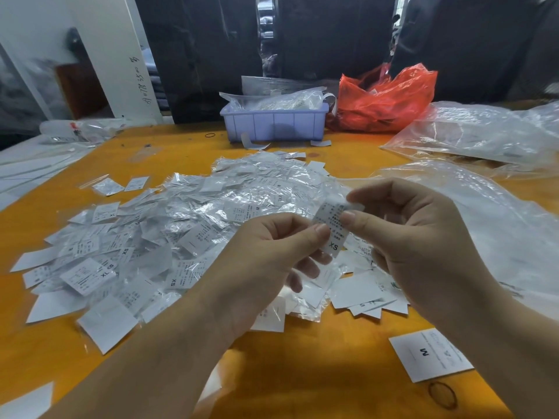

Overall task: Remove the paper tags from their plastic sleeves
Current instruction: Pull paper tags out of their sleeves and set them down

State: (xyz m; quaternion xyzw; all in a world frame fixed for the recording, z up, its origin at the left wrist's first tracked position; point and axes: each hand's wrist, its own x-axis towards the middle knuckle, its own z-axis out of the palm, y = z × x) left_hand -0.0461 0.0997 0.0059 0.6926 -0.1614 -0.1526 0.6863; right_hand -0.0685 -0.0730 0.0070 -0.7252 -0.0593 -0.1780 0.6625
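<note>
- At 9 o'clock on the orange-topped wooden bench (pixel 302 373) lies a broad heap of small white paper size tags in clear plastic sleeves (pixel 157 237), spreading from the left edge toward the centre; printed marks such as XL, S and XS show on some.
- At 12 o'clock, beyond the heap, stands a pale lilac rectangular plastic tray (pixel 273 124) filled with crumpled clear film and paper.
- Near the centre, the left hand (pixel 266 261) is raised above the heap, its thumb and curled fingers (pixel 322 229) pinching the left edge of a small white paper tag marked XS (pixel 331 228).
- That tag is held upright between both hands, just above the near right edge of the heap; whether its sleeve is still around it cannot be told.
- The right hand (pixel 423 237) pinches the same tag from the right, thumb on the printed face and forefinger at its top edge, the other fingers curled.
- At 1 o'clock, just right of the tray, sits a crumpled red plastic bag (pixel 387 98).
- At 2 to 3 o'clock lie large sheets of clear plastic bagging (pixel 484 131).
- At 5 o'clock a white paper tag marked M (pixel 429 355) lies flat, with a dark rubber band (pixel 443 394) just beside it.
</note>
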